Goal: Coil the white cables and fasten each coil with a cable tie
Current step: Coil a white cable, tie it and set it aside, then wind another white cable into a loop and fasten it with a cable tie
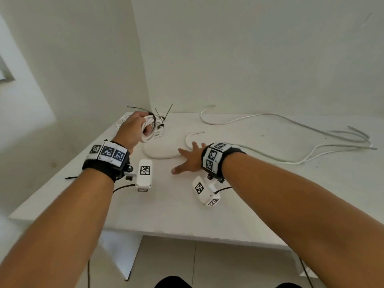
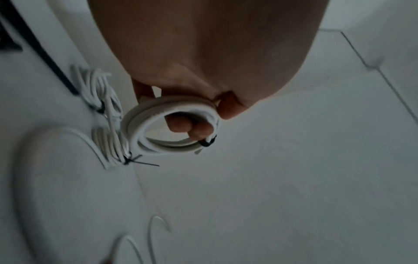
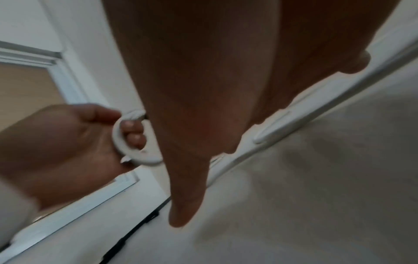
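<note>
My left hand (image 1: 137,125) grips a coil of white cable (image 1: 148,129) bound by a black cable tie (image 1: 152,118), held just above the table's far left corner. In the left wrist view my fingers (image 2: 181,125) curl through that coil (image 2: 158,125). Two tied coils (image 2: 106,110) lie beside it on the table, their black tie tails sticking up. My right hand (image 1: 190,156) hovers low with fingers spread, holding nothing, near the end of a loose white cable (image 1: 192,136). More loose white cables (image 1: 311,138) trail across the right side.
A flat round white disc (image 1: 161,150) lies between my hands. The white table (image 1: 176,215) stands in a corner between two white walls. A black cable tie (image 1: 71,178) lies at the table's left edge. The tiled floor shows below the front edge.
</note>
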A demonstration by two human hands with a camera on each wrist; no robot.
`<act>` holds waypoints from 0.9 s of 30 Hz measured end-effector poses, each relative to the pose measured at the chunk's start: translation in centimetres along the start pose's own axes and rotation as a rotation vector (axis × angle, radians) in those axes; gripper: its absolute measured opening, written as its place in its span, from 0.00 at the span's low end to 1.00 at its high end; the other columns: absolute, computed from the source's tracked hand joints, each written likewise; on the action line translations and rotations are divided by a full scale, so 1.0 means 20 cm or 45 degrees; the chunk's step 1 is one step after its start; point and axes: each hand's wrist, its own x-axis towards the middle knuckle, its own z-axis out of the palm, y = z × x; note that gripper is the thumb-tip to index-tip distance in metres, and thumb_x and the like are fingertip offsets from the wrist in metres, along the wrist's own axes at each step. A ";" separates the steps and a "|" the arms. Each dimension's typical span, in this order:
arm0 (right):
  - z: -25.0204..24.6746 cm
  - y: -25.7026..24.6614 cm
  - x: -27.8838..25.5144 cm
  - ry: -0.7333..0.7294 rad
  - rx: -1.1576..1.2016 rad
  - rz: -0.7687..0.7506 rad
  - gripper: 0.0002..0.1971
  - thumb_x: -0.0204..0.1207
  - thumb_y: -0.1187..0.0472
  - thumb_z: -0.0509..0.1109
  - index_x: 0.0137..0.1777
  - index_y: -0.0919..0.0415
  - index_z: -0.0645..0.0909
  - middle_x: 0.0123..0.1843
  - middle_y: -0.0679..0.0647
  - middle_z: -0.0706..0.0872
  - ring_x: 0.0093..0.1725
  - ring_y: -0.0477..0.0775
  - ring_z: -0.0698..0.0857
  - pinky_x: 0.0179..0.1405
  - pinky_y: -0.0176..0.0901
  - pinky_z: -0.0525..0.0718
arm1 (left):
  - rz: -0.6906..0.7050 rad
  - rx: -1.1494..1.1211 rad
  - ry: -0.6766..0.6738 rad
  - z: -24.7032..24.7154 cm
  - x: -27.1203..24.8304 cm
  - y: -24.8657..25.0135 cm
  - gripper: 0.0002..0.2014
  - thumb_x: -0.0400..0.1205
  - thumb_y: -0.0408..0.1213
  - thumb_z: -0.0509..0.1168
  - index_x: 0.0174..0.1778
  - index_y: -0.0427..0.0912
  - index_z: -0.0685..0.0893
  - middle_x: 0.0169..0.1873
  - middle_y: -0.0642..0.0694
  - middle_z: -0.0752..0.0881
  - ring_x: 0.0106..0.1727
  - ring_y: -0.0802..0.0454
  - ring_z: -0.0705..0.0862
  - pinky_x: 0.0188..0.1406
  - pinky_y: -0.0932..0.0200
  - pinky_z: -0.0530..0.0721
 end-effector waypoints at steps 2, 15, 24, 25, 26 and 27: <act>0.01 0.03 0.03 -0.058 0.011 0.035 0.52 0.70 0.21 0.60 0.87 0.37 0.38 0.89 0.58 0.34 0.87 0.70 0.42 0.83 0.70 0.46 | -0.015 0.197 -0.094 -0.06 0.04 -0.05 0.13 0.83 0.27 0.54 0.53 0.40 0.83 0.30 0.46 0.82 0.31 0.54 0.77 0.32 0.63 0.73; 0.02 0.46 -0.04 -0.053 0.061 0.321 0.64 0.58 0.17 0.67 0.86 0.38 0.35 0.89 0.54 0.34 0.88 0.66 0.42 0.83 0.68 0.49 | -0.073 1.152 -0.418 -0.06 0.20 -0.18 0.11 0.85 0.40 0.63 0.62 0.43 0.76 0.42 0.54 0.92 0.50 0.50 0.84 0.41 0.57 0.75; 0.05 0.53 -0.06 -0.004 0.035 0.338 0.65 0.57 0.15 0.64 0.87 0.39 0.35 0.88 0.55 0.32 0.88 0.67 0.44 0.84 0.69 0.49 | 0.032 1.558 -0.434 0.07 0.20 -0.21 0.10 0.76 0.39 0.74 0.46 0.50 0.79 0.53 0.46 0.87 0.50 0.48 0.82 0.43 0.59 0.71; 0.06 0.53 -0.06 -0.002 0.028 0.337 0.65 0.56 0.15 0.64 0.87 0.39 0.35 0.88 0.55 0.32 0.88 0.67 0.44 0.83 0.69 0.49 | 0.034 1.576 -0.452 0.08 0.20 -0.22 0.10 0.75 0.38 0.75 0.43 0.51 0.79 0.51 0.47 0.86 0.48 0.49 0.81 0.42 0.59 0.72; 0.06 0.54 -0.05 0.001 0.025 0.337 0.65 0.56 0.14 0.64 0.87 0.39 0.36 0.88 0.55 0.32 0.88 0.67 0.44 0.83 0.69 0.49 | 0.038 1.590 -0.470 0.08 0.20 -0.23 0.11 0.74 0.38 0.76 0.40 0.52 0.78 0.50 0.48 0.86 0.46 0.49 0.80 0.42 0.60 0.73; 0.06 0.54 -0.04 0.000 0.023 0.338 0.65 0.55 0.14 0.64 0.86 0.39 0.36 0.88 0.55 0.32 0.88 0.67 0.44 0.84 0.69 0.50 | 0.043 1.608 -0.488 0.09 0.20 -0.23 0.12 0.72 0.38 0.77 0.39 0.53 0.78 0.48 0.49 0.85 0.45 0.50 0.80 0.41 0.60 0.74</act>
